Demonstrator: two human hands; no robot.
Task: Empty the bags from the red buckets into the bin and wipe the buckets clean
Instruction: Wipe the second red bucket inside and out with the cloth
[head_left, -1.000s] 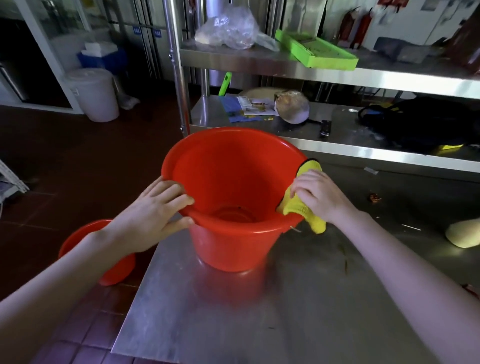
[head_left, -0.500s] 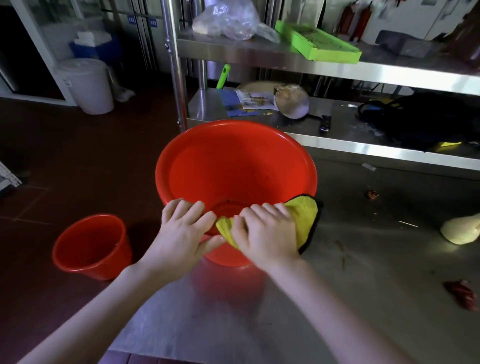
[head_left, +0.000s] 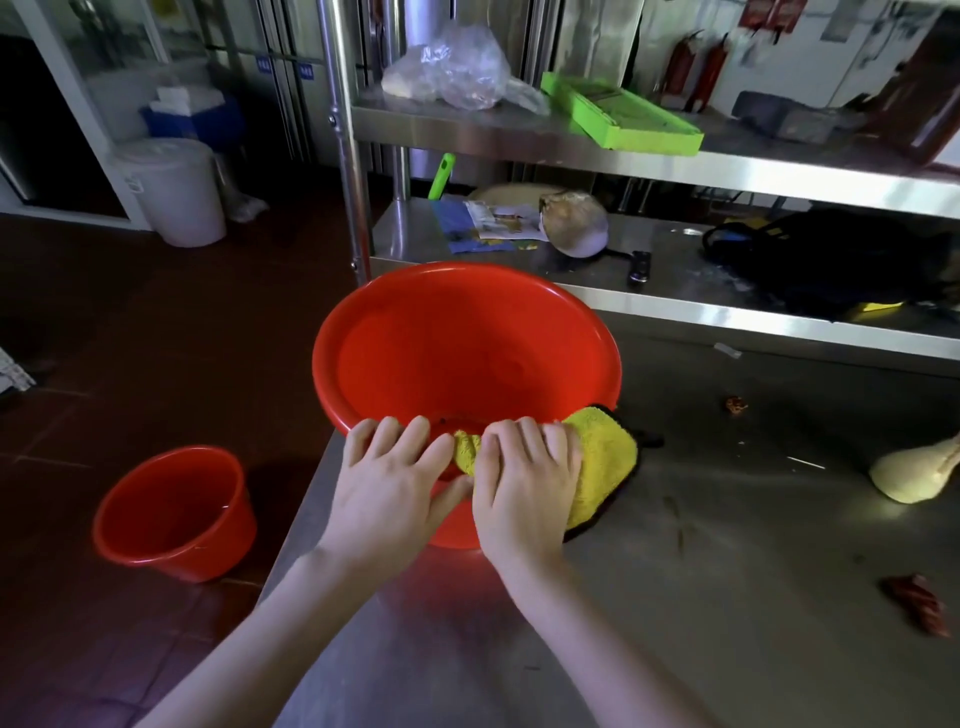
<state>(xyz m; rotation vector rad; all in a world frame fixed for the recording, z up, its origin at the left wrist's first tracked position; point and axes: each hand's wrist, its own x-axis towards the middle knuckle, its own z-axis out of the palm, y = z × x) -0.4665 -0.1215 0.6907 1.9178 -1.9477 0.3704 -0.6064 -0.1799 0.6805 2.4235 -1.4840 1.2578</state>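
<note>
While tipped toward the hands, red bucket (head_left: 467, 353): on steel table (head_left: 675, 597), just ahead of both, mouth facing them.
Yellow cloth (head_left: 602, 467): over near rim, trailing right of right hand (head_left: 524, 488).
Left hand (head_left: 387, 488): gripped near rim, thumb outside.
Right hand: fingers curled over cloth, pinning it to rim.
2nd bucket (head_left: 174, 512): on floor, well left of left hand.

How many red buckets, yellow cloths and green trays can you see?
red buckets: 2, the table bucket and the floor bucket
yellow cloth: 1
green tray: 1
Total: 4
</note>
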